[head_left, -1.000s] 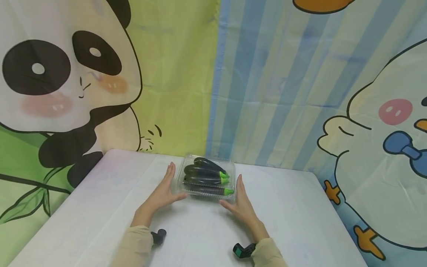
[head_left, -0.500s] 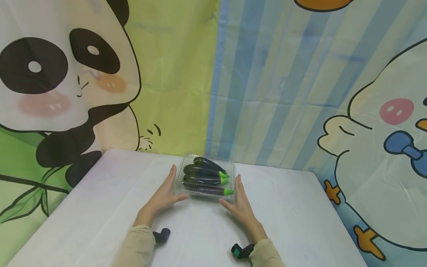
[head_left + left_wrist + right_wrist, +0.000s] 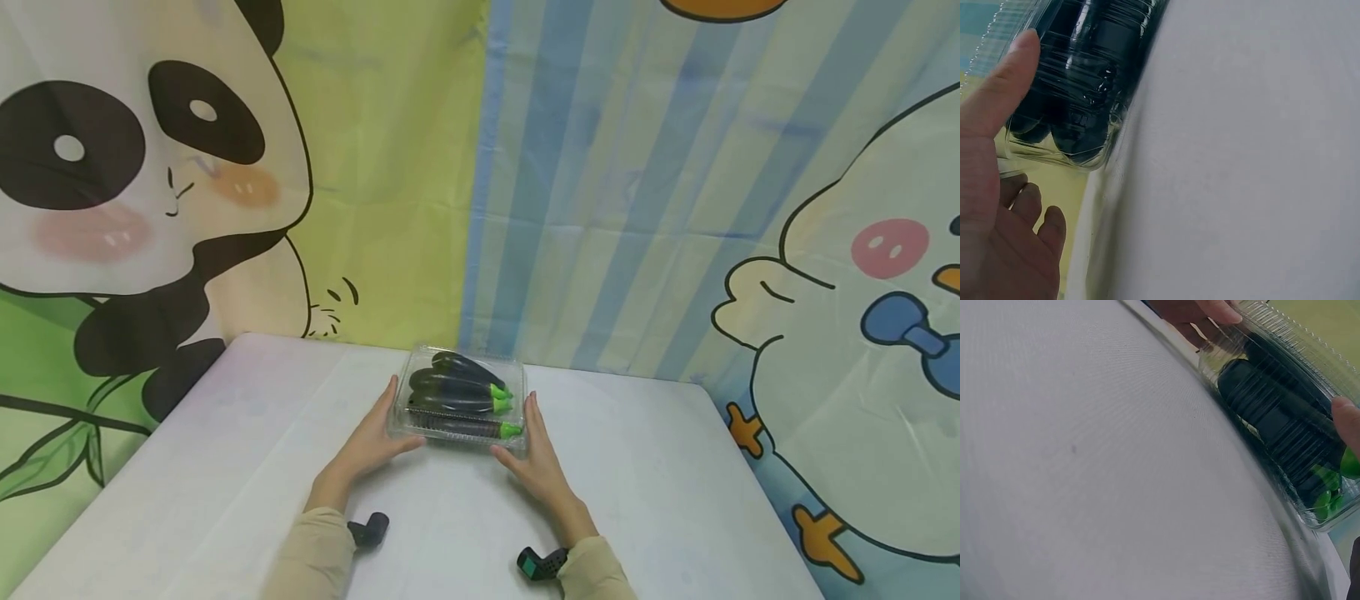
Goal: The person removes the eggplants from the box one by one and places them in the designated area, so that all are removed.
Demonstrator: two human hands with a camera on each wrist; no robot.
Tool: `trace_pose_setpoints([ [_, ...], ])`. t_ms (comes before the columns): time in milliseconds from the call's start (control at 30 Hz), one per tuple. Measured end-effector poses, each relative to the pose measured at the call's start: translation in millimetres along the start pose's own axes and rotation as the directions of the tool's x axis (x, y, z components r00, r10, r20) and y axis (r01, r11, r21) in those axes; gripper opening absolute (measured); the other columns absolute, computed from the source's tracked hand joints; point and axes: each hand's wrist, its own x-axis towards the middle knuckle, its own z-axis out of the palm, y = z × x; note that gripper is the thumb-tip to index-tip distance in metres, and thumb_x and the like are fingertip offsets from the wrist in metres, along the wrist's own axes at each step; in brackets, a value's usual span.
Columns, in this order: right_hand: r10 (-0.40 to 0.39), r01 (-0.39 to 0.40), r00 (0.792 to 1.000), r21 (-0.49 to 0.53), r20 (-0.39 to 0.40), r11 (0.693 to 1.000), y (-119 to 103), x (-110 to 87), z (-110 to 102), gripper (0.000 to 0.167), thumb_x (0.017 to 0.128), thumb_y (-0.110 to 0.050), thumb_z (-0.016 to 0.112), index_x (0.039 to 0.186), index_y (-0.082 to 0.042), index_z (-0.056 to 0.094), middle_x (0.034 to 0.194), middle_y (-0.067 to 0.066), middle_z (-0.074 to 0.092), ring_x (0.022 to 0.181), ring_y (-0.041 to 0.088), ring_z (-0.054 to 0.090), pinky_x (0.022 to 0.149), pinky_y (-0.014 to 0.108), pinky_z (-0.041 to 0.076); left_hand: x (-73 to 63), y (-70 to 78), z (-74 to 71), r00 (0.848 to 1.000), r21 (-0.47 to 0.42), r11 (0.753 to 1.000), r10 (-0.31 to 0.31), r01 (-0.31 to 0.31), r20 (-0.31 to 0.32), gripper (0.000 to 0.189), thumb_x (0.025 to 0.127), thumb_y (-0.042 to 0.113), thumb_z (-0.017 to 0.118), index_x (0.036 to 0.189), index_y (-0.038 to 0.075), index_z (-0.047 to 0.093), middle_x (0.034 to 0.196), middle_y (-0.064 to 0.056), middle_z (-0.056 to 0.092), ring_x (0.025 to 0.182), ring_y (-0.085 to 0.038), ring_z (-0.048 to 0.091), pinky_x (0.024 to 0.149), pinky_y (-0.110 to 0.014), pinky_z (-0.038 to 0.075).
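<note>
A clear plastic clamshell box (image 3: 519,375) sits near the back edge of the table, its lid down. Inside lie several dark eggplants (image 3: 453,384) with green stem ends. My left hand (image 3: 366,446) is at the box's left side, fingers nearly straight along it and thumb against the front left corner. At the right side, my right hand (image 3: 542,467) has straight fingers beside the box and its thumb at the front right corner. The left wrist view shows the left thumb (image 3: 1007,84) over the box wall and other fingers spread below; what the index finger touches is hidden.
The white table (image 3: 652,483) stretches out on both sides and in front of the box. Close behind it hangs a cartoon curtain (image 3: 405,167) with a panda and a white bird. A small black camera (image 3: 369,531) is worn at the left wrist, another black device (image 3: 542,565) at the right.
My left hand has moved slightly right, closing the small gap to the box. The right hand has barely shifted, and the box stays in place. The whole view drifts slightly.
</note>
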Motion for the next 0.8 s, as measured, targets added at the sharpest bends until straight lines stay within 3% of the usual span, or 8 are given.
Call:
trace_pose_setpoints([
  [400,-0.012,0.012,1.000,0.064,-0.010,0.998,3,-0.7,3,0.107,0.080,-0.046,0.072,0.154,-0.011,0.003,0.161,0.009,0.002,0.148,0.032,0.008,0.120,0.051,0.013,1.4,-8.5,7.1,0.997,-0.005,1.000,0.030,-0.031,-0.068,0.118,0.071,0.052,0.077,0.154,0.023,-0.002,0.161,-0.011,0.007,0.146,-0.037,0.012,0.118,-0.055,0.015],
  [533,0.015,-0.014,1.000,0.100,-0.005,0.995,3,-0.4,4,0.108,0.080,-0.045,0.073,0.154,-0.015,0.001,0.161,0.006,0.003,0.148,0.031,0.008,0.120,0.051,0.012,-0.6,-8.3,7.4,0.997,-0.041,0.999,0.012,-0.015,-0.073,0.118,0.070,0.054,0.077,0.153,0.030,-0.003,0.161,-0.005,0.005,0.147,-0.036,0.011,0.118,-0.057,0.015],
  [800,0.085,-0.083,0.996,0.217,0.000,0.973,2,-0.9,5,0.106,0.081,-0.034,0.075,0.154,-0.020,0.000,0.162,0.004,0.002,0.149,0.026,0.006,0.120,0.049,0.010,1.0,-10.8,11.2,0.998,-0.150,0.988,0.012,-0.022,-0.070,0.120,0.069,0.049,0.081,0.153,0.031,-0.002,0.162,0.001,0.000,0.148,-0.033,0.006,0.117,-0.059,0.012],
])
